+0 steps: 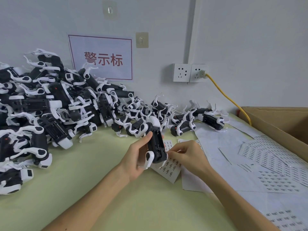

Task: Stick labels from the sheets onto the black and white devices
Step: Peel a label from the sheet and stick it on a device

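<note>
Device (pixel 157 145) gripped in L hand (pixel 136 157) fingers; R hand (pixel 186 155) fingers curled at its end, hold unclear. Wall sign (pixel 101 59): 警示标.

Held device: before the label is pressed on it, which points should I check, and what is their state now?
1. Grip: left hand holds the device, thumb on top: ok.
2. Face: the device's black side is turned up to the camera: ok.
3. Reach: right hand has its fingertips at the device's lower end: ok.
4. A label pinched in the right fingers: cannot tell, too small.
5. Supply: label sheet lies under the hands, labels left on it: ok.
6. The label set straight: cannot tell.
</note>
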`<state>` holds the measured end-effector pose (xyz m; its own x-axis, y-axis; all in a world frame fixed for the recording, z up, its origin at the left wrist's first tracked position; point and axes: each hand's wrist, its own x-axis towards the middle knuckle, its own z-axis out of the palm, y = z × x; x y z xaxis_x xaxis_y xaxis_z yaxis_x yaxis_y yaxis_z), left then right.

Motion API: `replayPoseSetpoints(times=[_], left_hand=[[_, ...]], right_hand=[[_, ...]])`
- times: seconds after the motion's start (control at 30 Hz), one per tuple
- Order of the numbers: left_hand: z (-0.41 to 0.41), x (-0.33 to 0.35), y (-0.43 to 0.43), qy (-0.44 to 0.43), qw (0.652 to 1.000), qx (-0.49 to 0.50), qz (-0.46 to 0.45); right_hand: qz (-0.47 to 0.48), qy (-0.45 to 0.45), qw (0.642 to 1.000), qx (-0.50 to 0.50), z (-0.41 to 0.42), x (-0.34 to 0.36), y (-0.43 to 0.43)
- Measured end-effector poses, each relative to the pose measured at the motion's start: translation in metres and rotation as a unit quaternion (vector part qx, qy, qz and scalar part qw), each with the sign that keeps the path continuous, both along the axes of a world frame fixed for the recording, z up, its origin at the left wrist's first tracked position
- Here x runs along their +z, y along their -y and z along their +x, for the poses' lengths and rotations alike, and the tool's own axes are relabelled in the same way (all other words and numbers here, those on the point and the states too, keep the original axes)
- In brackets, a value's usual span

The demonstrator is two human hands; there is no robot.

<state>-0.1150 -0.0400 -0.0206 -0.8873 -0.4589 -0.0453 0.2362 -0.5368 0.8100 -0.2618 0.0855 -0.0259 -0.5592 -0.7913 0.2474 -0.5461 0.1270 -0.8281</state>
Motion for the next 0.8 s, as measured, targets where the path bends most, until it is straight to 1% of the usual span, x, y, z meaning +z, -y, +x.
replayPoseSetpoints(times=[0.1,0.2,0.27,0.4,0.47,0.57,0.67,0.8], left_hand=[[0.0024,-0.0004,-0.0011,0.032,0.998,-0.008,-0.054],[0.0024,-0.0007,-0.0016,0.06,0.992,0.013,-0.114],[0.0023,-0.0016,-0.0024,0.063,0.989,0.015,-0.135],[0.0031,-0.0025,-0.002,0.062,0.989,0.011,-0.131],[0.003,-0.0024,-0.0017,0.059,0.99,0.01,-0.126],[0.0028,-0.0023,-0.0016,0.053,0.991,0.008,-0.121],[0.0031,-0.0027,-0.001,0.053,0.991,0.008,-0.119],[0.0031,-0.0033,-0.0006,0.051,0.992,0.004,-0.12]], right_hand=[[0.021,0.023,0.999,0.013,-0.0013,0.0022,-0.0007],[0.042,0.064,0.997,0.024,-0.0032,0.0044,-0.0028],[0.056,0.06,0.996,0.029,-0.0034,0.0042,-0.0028],[0.055,0.067,0.996,0.014,-0.0048,0.0025,-0.0004],[0.048,0.057,0.997,0.008,-0.0056,0.0019,0.0003],[0.042,0.045,0.998,0.03,-0.0054,0.0027,-0.0004],[0.062,0.021,0.996,0.065,-0.0058,0.0048,-0.0028],[0.077,0.046,0.994,0.066,-0.0078,0.0053,-0.0028]])
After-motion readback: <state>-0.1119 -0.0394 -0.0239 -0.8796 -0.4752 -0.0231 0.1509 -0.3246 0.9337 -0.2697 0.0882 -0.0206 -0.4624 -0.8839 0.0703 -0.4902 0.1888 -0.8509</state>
